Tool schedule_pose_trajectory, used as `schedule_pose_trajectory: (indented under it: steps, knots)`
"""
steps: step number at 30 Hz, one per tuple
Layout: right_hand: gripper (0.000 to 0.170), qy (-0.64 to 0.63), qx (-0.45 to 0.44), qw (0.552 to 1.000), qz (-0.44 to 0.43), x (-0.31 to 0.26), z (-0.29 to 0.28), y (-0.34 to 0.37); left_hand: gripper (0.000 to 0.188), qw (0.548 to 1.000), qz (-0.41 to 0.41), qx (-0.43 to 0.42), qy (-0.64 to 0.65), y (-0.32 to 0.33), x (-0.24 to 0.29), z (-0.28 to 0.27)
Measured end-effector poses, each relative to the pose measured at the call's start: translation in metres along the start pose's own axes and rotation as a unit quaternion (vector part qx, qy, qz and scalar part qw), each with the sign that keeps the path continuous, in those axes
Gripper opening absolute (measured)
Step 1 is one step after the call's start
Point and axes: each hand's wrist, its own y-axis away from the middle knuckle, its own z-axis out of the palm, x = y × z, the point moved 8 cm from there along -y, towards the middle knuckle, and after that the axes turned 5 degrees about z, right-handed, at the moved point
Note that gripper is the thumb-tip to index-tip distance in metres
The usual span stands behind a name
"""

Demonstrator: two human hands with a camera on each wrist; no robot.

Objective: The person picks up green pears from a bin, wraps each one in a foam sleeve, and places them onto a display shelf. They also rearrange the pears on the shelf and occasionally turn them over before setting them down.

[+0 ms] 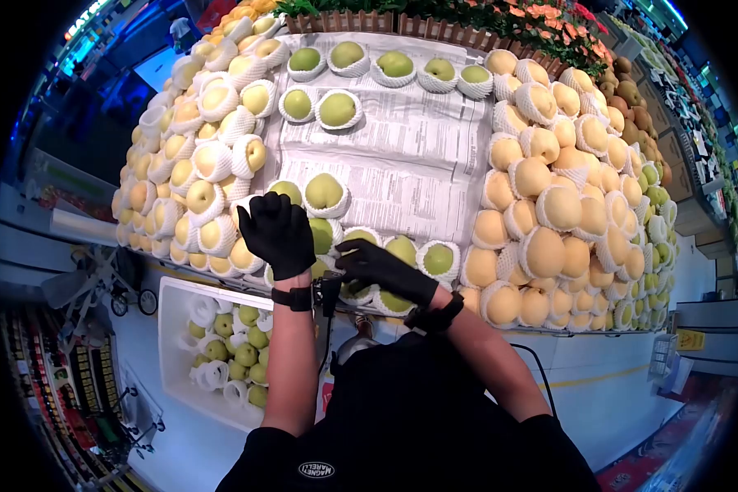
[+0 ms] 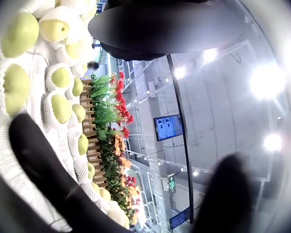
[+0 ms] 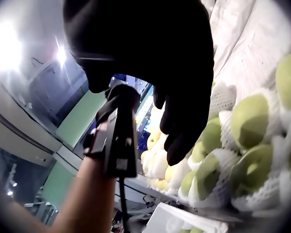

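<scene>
In the head view, my black-gloved left hand (image 1: pixel 279 235) is raised over the left end of the front rows of green pears (image 1: pixel 325 191). Its finger (image 2: pixel 43 165) and thumb stand apart in the left wrist view, holding nothing. My right hand (image 1: pixel 385 269), gloved too, reaches across the front pears with its fingers close beside the device (image 1: pixel 326 291) strapped on my left wrist. The right wrist view shows those fingers (image 3: pixel 184 121) loosely bent downward with no fruit in them. White foam nets wrap the pears beneath.
Newspaper (image 1: pixel 410 189) lines the sloping display, with more netted pears (image 1: pixel 338 109) at its back. Yellow fruit is heaped on the left (image 1: pixel 201 197) and right (image 1: pixel 541 213). A white box (image 1: pixel 172 344) of pears and loose nets stands below left. Flowers (image 1: pixel 549 33) line a low wooden fence.
</scene>
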Motion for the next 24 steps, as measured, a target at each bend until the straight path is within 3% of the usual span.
schedule_pose_trajectory:
  steps: [1,2,5,6,7,8,9,10,13,14,15,17,18,20,22,23,24]
  knots:
    - [0.045,0.001,0.024,0.998,0.051,0.011,0.016,-0.008,0.044,1.0,0.008,0.018,0.005,-0.006,0.001,-0.007]
    - [0.042,0.0,0.028,0.997,0.07,0.009,0.03,-0.011,0.046,1.0,0.006,-0.03,-0.004,-0.013,0.0,-0.007]
    - [0.035,0.023,0.051,0.995,0.088,0.007,0.042,-0.024,0.043,0.998,0.016,0.05,0.027,-0.019,-0.01,-0.023]
    - [0.034,0.035,0.06,0.994,0.087,0.007,0.041,-0.026,0.038,0.992,0.033,0.118,0.003,-0.022,-0.01,-0.034]
    - [0.033,0.043,0.064,0.993,0.088,0.006,0.042,-0.028,0.037,0.982,0.041,0.079,-0.167,-0.024,-0.007,-0.03]
    - [0.032,0.052,0.067,0.992,0.089,0.006,0.042,-0.028,0.036,0.941,0.048,0.038,-0.333,-0.026,-0.006,-0.026]
    - [0.031,0.061,0.071,0.992,0.09,0.005,0.042,-0.028,0.036,0.872,0.055,-0.004,-0.487,-0.027,-0.009,-0.02]
    - [0.032,0.069,0.067,0.991,0.09,0.005,0.043,-0.029,0.038,0.838,0.07,-0.043,-0.539,-0.028,-0.014,-0.009]
    - [0.035,0.097,0.046,0.988,0.11,0.007,0.039,-0.032,0.04,0.948,-0.088,0.063,-0.3,-0.025,-0.031,-0.028]
    - [0.036,0.106,0.031,0.985,0.131,0.008,0.035,-0.032,0.041,0.966,-0.111,0.063,-0.225,-0.023,-0.033,-0.031]
    - [0.038,0.114,0.015,0.982,0.151,0.011,0.031,-0.033,0.039,0.974,-0.1,-0.028,-0.204,-0.025,-0.028,-0.03]
    - [0.031,0.066,0.078,0.993,0.066,0.017,-0.013,-0.039,0.034,0.937,-0.02,-0.053,-0.344,-0.024,-0.01,-0.026]
    - [0.034,0.083,0.168,0.982,0.036,0.007,-0.041,-0.041,0.031,0.895,0.019,-0.058,-0.442,-0.023,0.0,-0.027]
    - [0.026,0.182,0.315,0.927,-0.086,-0.03,-0.092,-0.031,0.029,0.861,0.022,-0.073,-0.503,-0.019,0.015,-0.046]
    - [0.023,0.256,0.417,0.866,-0.107,-0.059,-0.131,-0.017,0.025,0.805,0.033,-0.074,-0.587,-0.009,0.027,-0.069]
    - [0.02,0.266,0.446,0.84,-0.158,-0.071,-0.143,-0.009,0.026,0.79,-0.13,-0.065,-0.595,-0.004,0.025,-0.083]
    - [0.019,0.275,0.468,0.825,-0.154,-0.075,-0.157,-0.005,0.027,0.721,-0.139,-0.078,-0.674,0.0,0.026,-0.082]
